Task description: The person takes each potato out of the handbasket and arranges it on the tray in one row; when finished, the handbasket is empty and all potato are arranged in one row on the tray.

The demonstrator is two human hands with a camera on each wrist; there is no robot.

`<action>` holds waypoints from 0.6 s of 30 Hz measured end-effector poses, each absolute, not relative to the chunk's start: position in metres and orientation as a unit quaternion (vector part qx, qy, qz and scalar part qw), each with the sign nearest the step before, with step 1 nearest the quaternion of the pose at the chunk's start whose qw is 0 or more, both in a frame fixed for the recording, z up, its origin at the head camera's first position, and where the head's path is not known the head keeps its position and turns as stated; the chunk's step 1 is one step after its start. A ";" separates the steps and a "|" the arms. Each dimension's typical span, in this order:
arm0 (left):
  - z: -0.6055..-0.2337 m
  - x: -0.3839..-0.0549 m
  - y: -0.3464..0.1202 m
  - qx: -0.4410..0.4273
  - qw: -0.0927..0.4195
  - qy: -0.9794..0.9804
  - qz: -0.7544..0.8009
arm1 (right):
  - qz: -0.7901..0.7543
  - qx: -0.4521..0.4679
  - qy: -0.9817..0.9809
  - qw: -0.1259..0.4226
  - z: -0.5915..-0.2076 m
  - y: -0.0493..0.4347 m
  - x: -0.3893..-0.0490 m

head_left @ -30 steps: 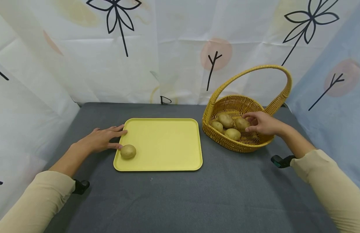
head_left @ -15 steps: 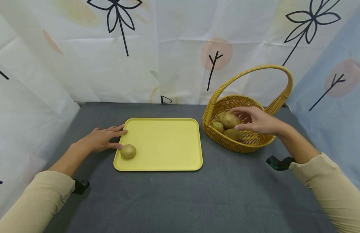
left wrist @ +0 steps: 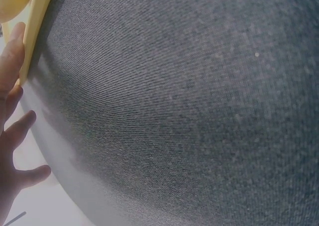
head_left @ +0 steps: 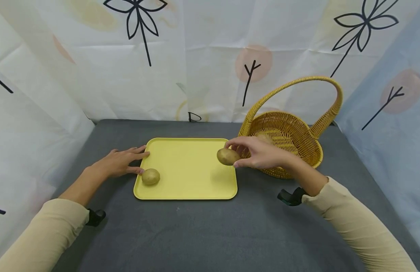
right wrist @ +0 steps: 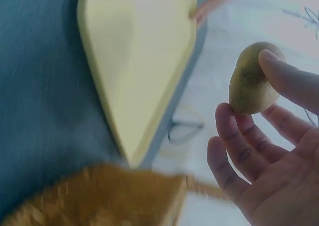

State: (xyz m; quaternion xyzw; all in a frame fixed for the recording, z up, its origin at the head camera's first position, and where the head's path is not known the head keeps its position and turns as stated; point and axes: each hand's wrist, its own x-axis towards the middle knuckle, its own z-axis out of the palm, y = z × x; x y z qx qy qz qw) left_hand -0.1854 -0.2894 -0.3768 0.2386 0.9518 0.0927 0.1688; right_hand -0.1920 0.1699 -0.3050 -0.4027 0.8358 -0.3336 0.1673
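My right hand [head_left: 259, 153] pinches a potato [head_left: 227, 156] between thumb and fingers, held up over the right edge of the yellow tray [head_left: 189, 181]. In the right wrist view that potato [right wrist: 251, 81] shows a dark patch on its skin. My left hand [head_left: 119, 162] lies at the tray's left edge, fingers spread and fairly straight, fingertips on the rim. Beside its thumb, a second potato [head_left: 151, 176] rests on the tray's left part. The wicker basket [head_left: 281, 121] stands to the right, and another potato [head_left: 265, 138] shows in it, largely hidden behind my right hand.
The basket's tall arched handle [head_left: 294, 80] rises above its bowl. A dark grey cloth [head_left: 203, 234] covers the table. Patterned white curtains [head_left: 210, 75] hang at the back and sides. Each wrist wears a black camera mount [head_left: 291, 197].
My right hand has taken a potato out of the basket and carried it left, over the tray's right edge. The left hand has stayed in place at the tray.
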 end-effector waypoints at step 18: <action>-0.378 -0.186 -0.289 0.239 0.166 0.952 0.092 | -0.305 -0.415 0.835 0.194 -0.369 0.061 -0.184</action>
